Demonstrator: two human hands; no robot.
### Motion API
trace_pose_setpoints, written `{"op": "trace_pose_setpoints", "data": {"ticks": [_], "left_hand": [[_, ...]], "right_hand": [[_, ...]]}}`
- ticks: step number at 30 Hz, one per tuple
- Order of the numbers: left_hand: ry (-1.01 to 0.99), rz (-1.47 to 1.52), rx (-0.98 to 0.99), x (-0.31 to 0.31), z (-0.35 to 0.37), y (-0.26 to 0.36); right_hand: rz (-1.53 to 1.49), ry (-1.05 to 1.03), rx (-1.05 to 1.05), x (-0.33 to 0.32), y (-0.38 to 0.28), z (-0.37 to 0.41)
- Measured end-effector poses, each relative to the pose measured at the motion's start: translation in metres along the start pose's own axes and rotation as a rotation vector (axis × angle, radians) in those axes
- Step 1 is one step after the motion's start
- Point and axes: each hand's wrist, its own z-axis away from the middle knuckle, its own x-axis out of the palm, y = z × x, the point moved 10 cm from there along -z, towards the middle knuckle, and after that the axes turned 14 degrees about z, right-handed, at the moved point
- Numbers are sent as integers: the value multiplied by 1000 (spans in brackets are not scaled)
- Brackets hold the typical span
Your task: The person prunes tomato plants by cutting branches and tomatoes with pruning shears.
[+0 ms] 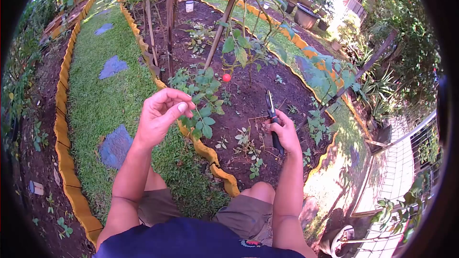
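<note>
My right hand [286, 133] is wrapped round pruning shears [271, 107] with black handles, their narrow blades pointing up and away from me over the soil. My left hand [163, 114] is raised beside a leafy green plant [206, 102], with thumb and fingers curled together in a pinch. Whatever lies between those fingertips, if anything, is too small to make out. Just beyond the plant hangs a round red fruit [226, 78]. Low seedlings [245, 137] grow in the dark soil [234, 114] between my two hands.
Yellow scalloped edging [206, 152] borders the bed near my knees. Wooden stakes [224, 21] stand among the plants, and a slanting pole [358, 74] crosses at the right. Grass with stepping stones [114, 145] runs along the left. A white container [190, 6] sits farther back.
</note>
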Motion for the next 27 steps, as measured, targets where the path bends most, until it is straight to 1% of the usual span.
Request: {"op": "trace_pose_setpoints", "data": {"ticks": [3,4,6,9,11,12,14,16,19,22,26,27], "left_hand": [[-5,28,-51,-6,-5,-10],[-6,-70,-59,-10,-8,-15],[-14,-266,-83,-16,-24,-26],[-94,-749,102,7,-58,-18],[-122,-905,176,9,-82,-35],[-134,-985,216,13,-88,-38],[-148,-972,176,11,-92,-51],[-132,-970,160,10,-92,-56],[-101,-981,293,14,-98,-56],[-187,-1099,289,28,-116,-65],[-263,-1211,291,47,-132,-75],[-263,-1240,271,49,-136,-80]], "right_hand": [[-18,0,25,7,0,1],[-18,-5,33,12,-1,-2],[143,47,-7,18,-8,-11],[398,186,-98,26,-19,-32],[515,294,-165,36,-36,-46],[521,293,-140,42,-41,-53],[547,308,-165,50,-46,-69],[592,292,-174,62,-66,-74],[650,321,-186,69,-72,-89],[650,361,-219,73,-77,-96],[647,343,-204,78,-79,-102],[655,358,-248,78,-80,-104]]}}
